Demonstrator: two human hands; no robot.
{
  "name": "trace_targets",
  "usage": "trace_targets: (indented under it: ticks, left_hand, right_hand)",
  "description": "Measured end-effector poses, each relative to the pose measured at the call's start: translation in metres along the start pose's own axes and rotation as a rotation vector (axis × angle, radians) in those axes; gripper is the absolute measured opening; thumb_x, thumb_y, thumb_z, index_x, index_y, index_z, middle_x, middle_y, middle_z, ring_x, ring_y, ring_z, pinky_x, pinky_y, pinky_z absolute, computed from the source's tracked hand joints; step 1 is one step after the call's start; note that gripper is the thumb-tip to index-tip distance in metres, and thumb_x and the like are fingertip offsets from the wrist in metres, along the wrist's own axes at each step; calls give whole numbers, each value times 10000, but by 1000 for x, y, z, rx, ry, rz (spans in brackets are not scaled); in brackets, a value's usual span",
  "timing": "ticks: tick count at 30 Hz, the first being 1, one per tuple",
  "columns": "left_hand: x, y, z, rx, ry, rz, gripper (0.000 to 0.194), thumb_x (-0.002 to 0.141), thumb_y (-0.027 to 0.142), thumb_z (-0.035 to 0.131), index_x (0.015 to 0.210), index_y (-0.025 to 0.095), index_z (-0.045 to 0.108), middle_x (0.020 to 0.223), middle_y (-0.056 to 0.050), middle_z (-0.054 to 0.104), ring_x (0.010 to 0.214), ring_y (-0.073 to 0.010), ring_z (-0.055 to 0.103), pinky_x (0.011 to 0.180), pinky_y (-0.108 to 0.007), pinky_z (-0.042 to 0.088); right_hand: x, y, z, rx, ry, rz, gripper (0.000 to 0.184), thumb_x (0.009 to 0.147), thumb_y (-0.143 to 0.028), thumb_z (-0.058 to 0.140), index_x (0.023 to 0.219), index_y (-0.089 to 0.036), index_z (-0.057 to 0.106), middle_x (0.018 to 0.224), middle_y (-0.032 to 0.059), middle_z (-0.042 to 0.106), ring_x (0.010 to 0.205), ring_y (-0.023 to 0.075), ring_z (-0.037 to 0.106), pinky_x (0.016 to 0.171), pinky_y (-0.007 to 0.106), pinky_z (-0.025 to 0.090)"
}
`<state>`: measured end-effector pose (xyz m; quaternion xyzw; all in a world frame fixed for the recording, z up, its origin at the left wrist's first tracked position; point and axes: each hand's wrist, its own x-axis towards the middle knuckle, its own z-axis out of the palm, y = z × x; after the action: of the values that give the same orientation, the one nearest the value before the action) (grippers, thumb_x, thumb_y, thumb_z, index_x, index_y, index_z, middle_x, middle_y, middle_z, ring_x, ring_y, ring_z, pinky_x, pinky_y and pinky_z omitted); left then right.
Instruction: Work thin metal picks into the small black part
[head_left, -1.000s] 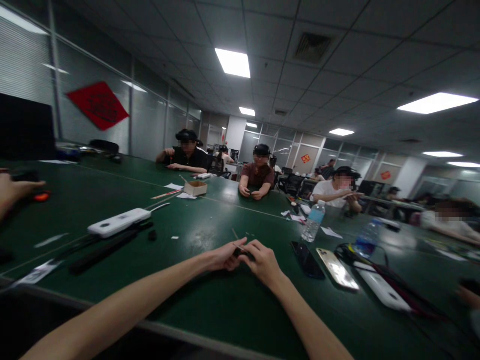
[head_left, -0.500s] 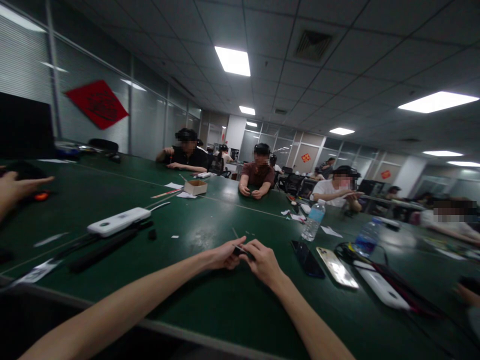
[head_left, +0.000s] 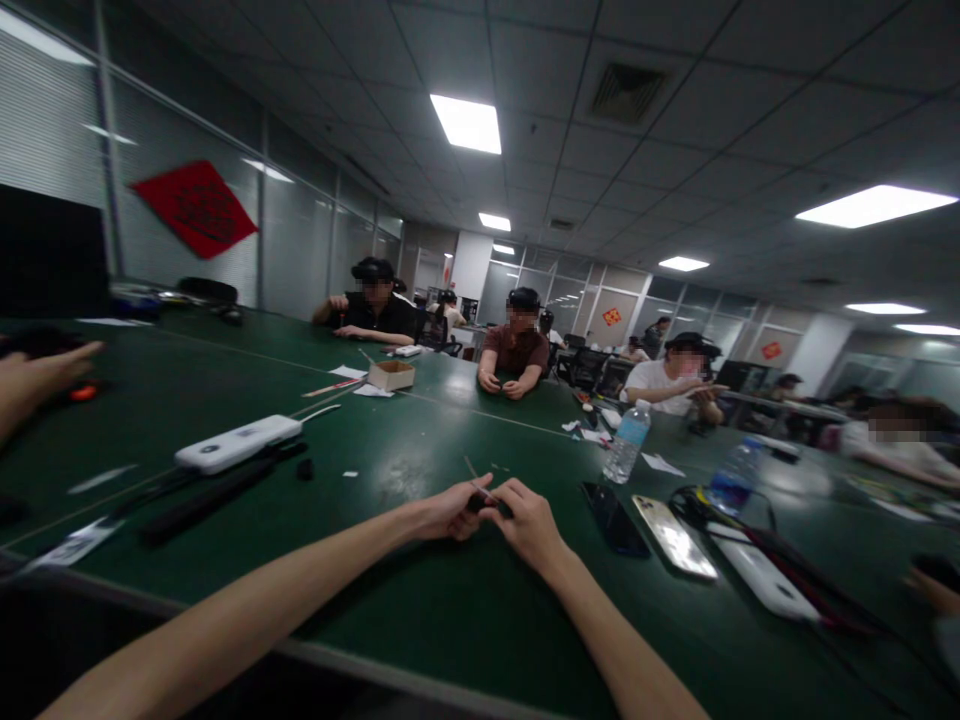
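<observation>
Over the green table, my left hand [head_left: 453, 508] and my right hand [head_left: 529, 526] meet, both closed with bent fingers. Between their fingertips is a small dark object [head_left: 475, 503], mostly covered, so its kind cannot be made out. A thin pale stick [head_left: 470, 466] slants up and away from the fingers; which hand grips it is unclear. Right of my right hand lie a dark phone [head_left: 615, 520] and a phone with a shiny pale back [head_left: 674, 536].
A white power strip [head_left: 240, 444] and a black bar [head_left: 210, 500] lie on the left. To the right stand a clear water bottle [head_left: 628, 443] and a blue bottle [head_left: 735, 475], near cables and another white strip [head_left: 761, 572]. A small cardboard box [head_left: 391, 376] sits farther back. Other people sit around the table [head_left: 390, 620].
The small dark object has turned slightly between my fingertips, and more of the pale stick shows near them. My arms stay in place. At far left, another person's hand has shifted slightly.
</observation>
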<state>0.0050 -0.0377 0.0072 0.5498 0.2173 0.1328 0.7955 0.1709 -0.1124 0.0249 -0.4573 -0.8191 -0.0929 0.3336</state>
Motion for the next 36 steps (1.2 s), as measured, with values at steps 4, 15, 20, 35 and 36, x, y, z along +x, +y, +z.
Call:
trace_targets:
  ticks: [4, 15, 20, 35, 36]
  left_hand:
    - [1, -1, -1, 9, 15, -14, 614, 683, 792, 288, 614, 192, 398, 434, 83, 182, 366, -55, 133, 399, -228, 56]
    - [-4, 3, 5, 38, 12, 37, 517, 736, 691, 407, 596, 196, 353, 443, 84, 193, 364, -55, 155, 399, -230, 73]
    - [-6, 6, 10, 68, 58, 15, 524, 721, 688, 434, 575, 200, 311, 446, 88, 191, 367, -50, 156, 406, -233, 80]
    - [-10, 10, 14, 56, 81, -3, 502, 713, 647, 483, 567, 202, 302, 447, 89, 205, 378, -52, 161, 423, -244, 84]
    - [-10, 10, 14, 62, 94, -11, 505, 711, 646, 485, 563, 202, 296, 446, 89, 203, 377, -51, 158, 424, -245, 82]
  right_hand:
    - [0, -1, -1, 12, 1, 3, 167, 823, -354, 578, 926, -223, 594, 889, 34, 579, 768, 145, 566, 681, 226, 430]
    - [0, 1, 2, 57, 52, 30, 158, 805, -286, 601, 950, -221, 600, 890, 35, 578, 790, 159, 561, 713, 253, 435]
    - [0, 1, 2, 63, 89, 24, 160, 806, -297, 596, 946, -221, 615, 880, 40, 589, 785, 163, 569, 704, 258, 441]
    - [1, 3, 4, 76, 101, 34, 173, 815, -312, 589, 955, -214, 618, 864, 43, 589, 776, 161, 563, 710, 259, 442]
    - [1, 3, 4, 73, 106, 33, 176, 815, -316, 588, 954, -213, 620, 861, 44, 589, 773, 162, 564, 707, 260, 443]
